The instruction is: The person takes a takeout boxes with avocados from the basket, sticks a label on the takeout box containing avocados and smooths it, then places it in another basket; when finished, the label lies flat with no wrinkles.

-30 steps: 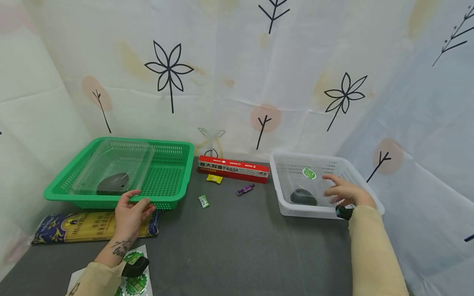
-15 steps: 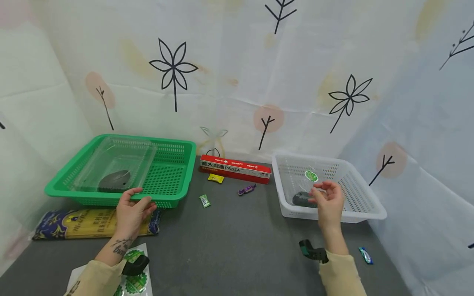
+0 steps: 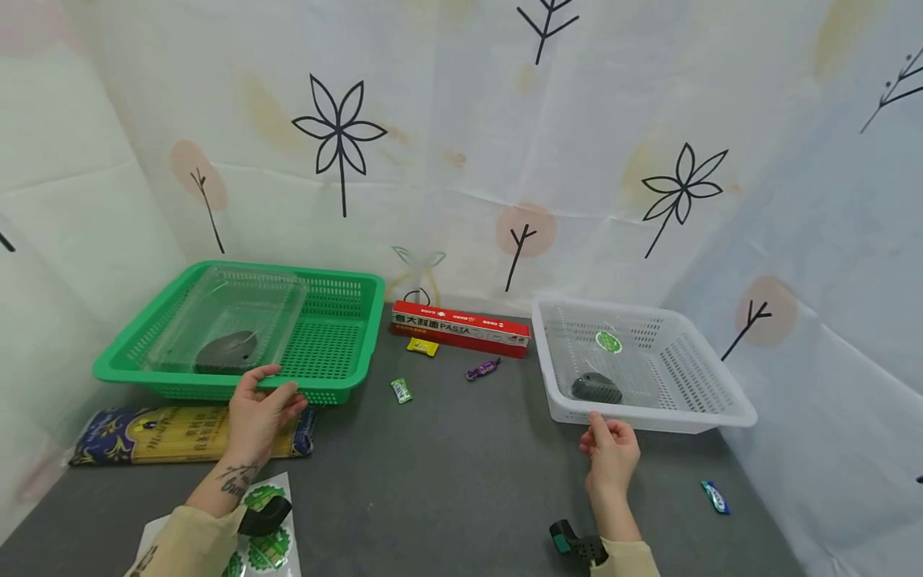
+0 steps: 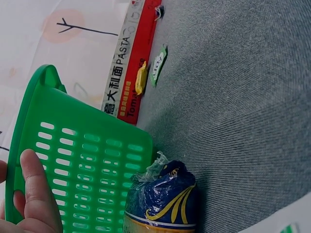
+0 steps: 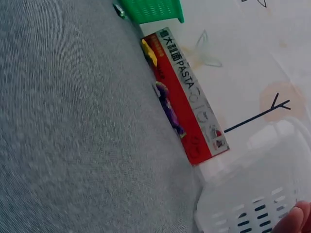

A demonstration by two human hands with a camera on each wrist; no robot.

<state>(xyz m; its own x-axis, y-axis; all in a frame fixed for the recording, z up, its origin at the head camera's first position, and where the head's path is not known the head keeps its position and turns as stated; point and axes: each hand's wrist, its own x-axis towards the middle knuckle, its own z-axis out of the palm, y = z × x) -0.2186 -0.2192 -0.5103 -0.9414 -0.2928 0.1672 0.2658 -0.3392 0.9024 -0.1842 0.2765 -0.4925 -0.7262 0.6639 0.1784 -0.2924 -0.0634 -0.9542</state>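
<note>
Hand (R) (image 3: 612, 458) now down at rim of wht basket (image 3: 671, 417).

The dark grey tabletop (image 3: 447, 489) is enclosed at the back and both sides by pale cloth (image 3: 440, 88). Black-outlined flowers (image 3: 338, 127), twigs (image 3: 516, 255), pink discs (image 3: 543, 228) and yellow smudges (image 3: 265, 116) are printed on it. Creases (image 3: 865, 358) are noted at right, where a bluish cast is seen.

There are two baskets (image 3: 332, 336) (image 3: 692, 381), four candies (image 3: 422, 347) (image 3: 401, 391) (image 3: 483, 369) (image 3: 715, 498), two mice (image 3: 227, 353) (image 3: 597, 389), one box (image 3: 461, 329), one pasta bag (image 3: 176, 437).
</note>
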